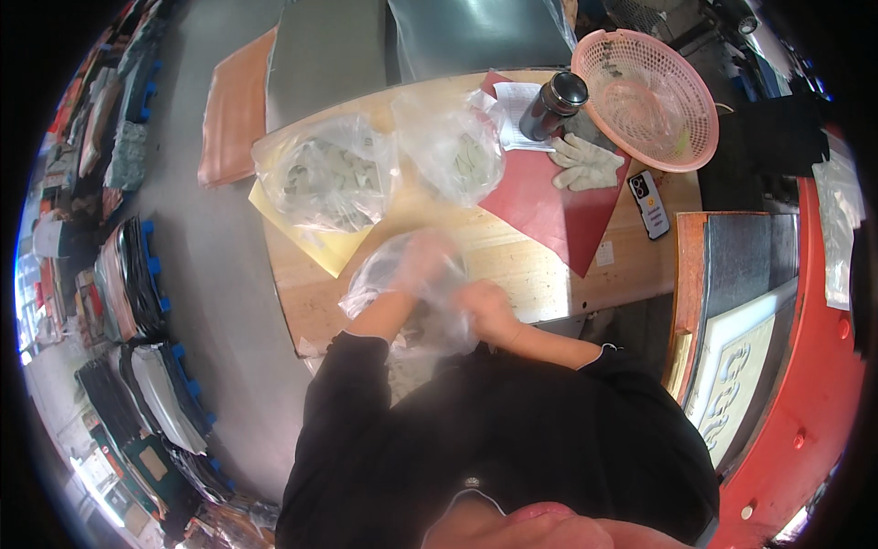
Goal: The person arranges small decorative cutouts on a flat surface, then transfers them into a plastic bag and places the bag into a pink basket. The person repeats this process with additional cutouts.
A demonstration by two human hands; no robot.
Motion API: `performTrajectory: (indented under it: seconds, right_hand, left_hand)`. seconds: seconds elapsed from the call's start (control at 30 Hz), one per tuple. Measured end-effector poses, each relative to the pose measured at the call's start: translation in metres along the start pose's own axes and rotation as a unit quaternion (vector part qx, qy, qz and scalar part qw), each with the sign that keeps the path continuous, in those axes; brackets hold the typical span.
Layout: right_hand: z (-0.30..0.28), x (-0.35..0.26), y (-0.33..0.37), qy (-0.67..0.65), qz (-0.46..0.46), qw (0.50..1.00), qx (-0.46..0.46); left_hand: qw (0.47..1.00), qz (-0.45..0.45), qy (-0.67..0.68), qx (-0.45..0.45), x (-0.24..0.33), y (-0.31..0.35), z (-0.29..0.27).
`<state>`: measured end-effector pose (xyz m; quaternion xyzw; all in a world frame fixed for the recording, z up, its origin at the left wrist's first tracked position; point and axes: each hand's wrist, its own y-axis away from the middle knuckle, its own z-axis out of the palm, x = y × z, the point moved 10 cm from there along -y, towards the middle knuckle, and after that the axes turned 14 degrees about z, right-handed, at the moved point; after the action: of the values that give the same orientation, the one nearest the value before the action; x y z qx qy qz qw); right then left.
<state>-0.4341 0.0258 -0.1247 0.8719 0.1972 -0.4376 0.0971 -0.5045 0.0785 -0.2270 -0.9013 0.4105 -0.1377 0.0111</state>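
A clear plastic bag (pixel 370 279) with dark greyish contents lies at the table's near edge, in front of my body. Across its upper part is my left hand (pixel 428 260), smeared by motion, so its finger pose does not show clearly. My right hand (pixel 487 309) is closed at the bag's right side, its fingers curled on the plastic. Beyond it sit two more clear bags: a wide one (pixel 334 174) with grey-green cut pieces at the left, and a smaller one (pixel 453 151) with similar pieces to its right.
A wooden table (pixel 540 256) carries a yellow sheet (pixel 320 249), a red sheet (pixel 540 206), a dark flask (pixel 553 105), a knit glove (pixel 585 165) and a phone (pixel 648 205). A pink basket (pixel 704 119) stands at the far right corner. Boards lean beside a red machine (pixel 777 403).
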Motion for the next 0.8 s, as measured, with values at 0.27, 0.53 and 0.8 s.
performTrajectory:
  seconds: [0.27, 0.53, 0.8]
  right_hand:
    - [-0.018, 0.037, 0.0, -0.107, 0.112, 0.983, 0.093]
    - [0.015, 0.041, -0.01, -0.055, 0.081, 0.995, -0.03]
    - [0.066, 0.06, -0.037, -0.124, 0.12, 0.981, -0.094]
  left_hand:
    - [0.997, -0.004, -0.067, 0.031, 0.017, 0.058, -0.018]
    - [0.937, -0.317, 0.028, -0.141, -0.035, 0.074, -0.023]
    - [0.884, -0.418, 0.189, -0.084, -0.058, 0.096, -0.005]
